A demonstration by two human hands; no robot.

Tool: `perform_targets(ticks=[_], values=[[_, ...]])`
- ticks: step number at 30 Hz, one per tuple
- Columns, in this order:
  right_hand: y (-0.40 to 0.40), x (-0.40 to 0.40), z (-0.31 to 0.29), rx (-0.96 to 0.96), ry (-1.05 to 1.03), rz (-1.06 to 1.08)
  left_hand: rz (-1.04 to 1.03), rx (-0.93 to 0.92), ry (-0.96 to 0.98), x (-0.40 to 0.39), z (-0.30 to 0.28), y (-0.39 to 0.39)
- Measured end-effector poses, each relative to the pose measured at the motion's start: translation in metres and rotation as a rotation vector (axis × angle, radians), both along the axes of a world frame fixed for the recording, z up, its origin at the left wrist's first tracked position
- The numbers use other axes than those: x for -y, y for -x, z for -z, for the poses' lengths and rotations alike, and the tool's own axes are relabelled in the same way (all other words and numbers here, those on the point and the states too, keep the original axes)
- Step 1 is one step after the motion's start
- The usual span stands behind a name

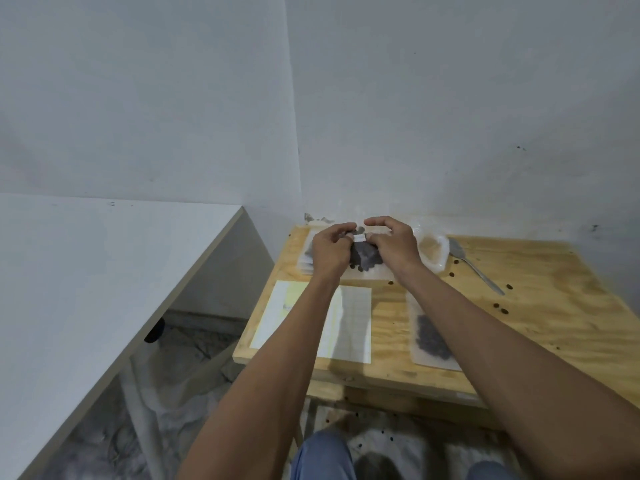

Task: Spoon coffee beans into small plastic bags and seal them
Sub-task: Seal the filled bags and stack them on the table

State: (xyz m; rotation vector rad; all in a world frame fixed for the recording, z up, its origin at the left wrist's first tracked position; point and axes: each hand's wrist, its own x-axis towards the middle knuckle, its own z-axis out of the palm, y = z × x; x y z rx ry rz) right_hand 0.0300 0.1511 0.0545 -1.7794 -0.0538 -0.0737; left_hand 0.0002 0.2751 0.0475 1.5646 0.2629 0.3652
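Over the far side of the wooden table (540,306), the left hand (329,252) and right hand (394,245) pinch the top edge of a small bean-filled bag (365,256), fingers closed on it, index fingers raised, spoon (476,270) lying to the right

— What's the room like?
— Plain pale walls (450,98) meeting in a corner, lit evenly.
— Furniture?
— A light plywood table (554,306) against the wall, and a white desk (86,271) to its left.
— The floor?
— Covered in crumpled grey sheeting (180,358).
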Motion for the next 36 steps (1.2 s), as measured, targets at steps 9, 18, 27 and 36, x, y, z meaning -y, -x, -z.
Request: perform_targets(ticks=[9,18,27,36], values=[[-0.046,-0.043,0.022,-0.108,0.087,-0.07,-0.05,-0.071,-0.185,-0.078,0.012,-0.037],[-0.07,-0.072,0.052,-0.123,0.422,-0.019,-0.179,-0.186,-0.492,-0.092,0.053,-0.066],[-0.061,-0.053,0.039,-0.062,0.339,-0.003,-0.268,-0.121,-0.678,-0.076,0.046,-0.051],[-0.009,0.034,-0.006,-0.069,0.331,0.134,0.152,-0.038,-0.75,0.024,0.027,0.0]])
